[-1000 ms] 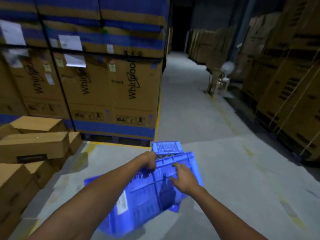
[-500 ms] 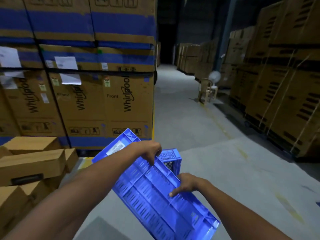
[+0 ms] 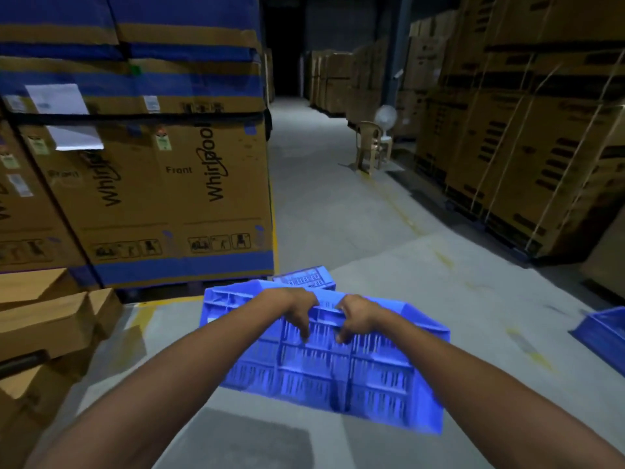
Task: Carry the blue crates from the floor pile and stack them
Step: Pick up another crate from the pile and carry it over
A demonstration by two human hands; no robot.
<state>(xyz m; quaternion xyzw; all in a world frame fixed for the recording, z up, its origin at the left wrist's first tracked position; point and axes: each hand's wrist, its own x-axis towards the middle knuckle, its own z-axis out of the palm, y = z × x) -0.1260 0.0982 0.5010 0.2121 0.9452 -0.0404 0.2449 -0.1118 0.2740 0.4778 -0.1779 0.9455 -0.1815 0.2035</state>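
Note:
A blue slatted plastic crate (image 3: 338, 374) hangs in front of me above the floor, its ribbed underside turned toward me. My left hand (image 3: 294, 308) and my right hand (image 3: 355, 314) grip its upper edge side by side, fingers curled over the ribs. Just behind it a second blue crate (image 3: 306, 277) stands on the floor by the corner of the big cartons. The corner of a third blue crate (image 3: 605, 331) shows on the floor at the right edge.
Tall stacked cartons (image 3: 162, 184) wall off the left. Smaller brown boxes (image 3: 44, 326) are piled at the lower left. More strapped cartons (image 3: 527, 157) line the right side. A concrete aisle (image 3: 324, 198) runs ahead, with a plastic chair and a fan (image 3: 373, 143) at its right.
The crate has swung from a slanted hold to level across my front, underside toward me. Both hands have come together on its upper edge.

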